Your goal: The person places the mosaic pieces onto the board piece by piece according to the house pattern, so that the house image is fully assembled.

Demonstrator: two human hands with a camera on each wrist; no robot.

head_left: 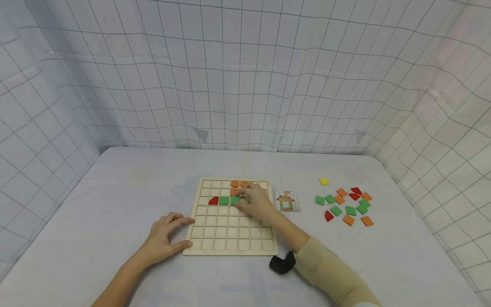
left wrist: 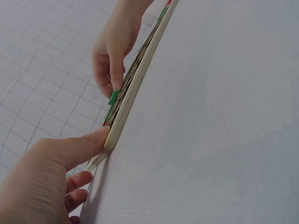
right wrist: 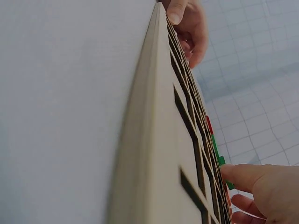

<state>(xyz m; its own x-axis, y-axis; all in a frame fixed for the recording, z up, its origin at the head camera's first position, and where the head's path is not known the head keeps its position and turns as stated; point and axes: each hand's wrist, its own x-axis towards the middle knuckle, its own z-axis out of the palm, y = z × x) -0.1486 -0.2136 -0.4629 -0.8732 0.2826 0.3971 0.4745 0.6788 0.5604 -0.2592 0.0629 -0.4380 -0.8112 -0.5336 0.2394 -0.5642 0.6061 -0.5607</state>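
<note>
A wooden grid board [head_left: 230, 252] lies flat on the table. My left hand [head_left: 165, 236] touches its left side, thumb and fingers fairly straight and spread, the thumb over the rim in the left wrist view. Over the upper middle cells, my right hand [head_left: 258, 204] pinches a green square tile [left wrist: 112, 97], which tilts at the board's surface. On the board sit a red quarter-round tile [head_left: 213, 201], a green square tile [head_left: 224, 201], an orange square tile [head_left: 234, 192] and two orange round tiles [head_left: 235, 184]. The right fingers hide some cells.
A pattern card [head_left: 287, 205] lies just right of the board. Farther right are scattered green, orange and red tiles, with a yellow square tile [head_left: 324, 181] behind them. A black object [head_left: 283, 262] shows beside the right sleeve [head_left: 330, 273]. White gridded curtains [head_left: 245, 85] surround the table.
</note>
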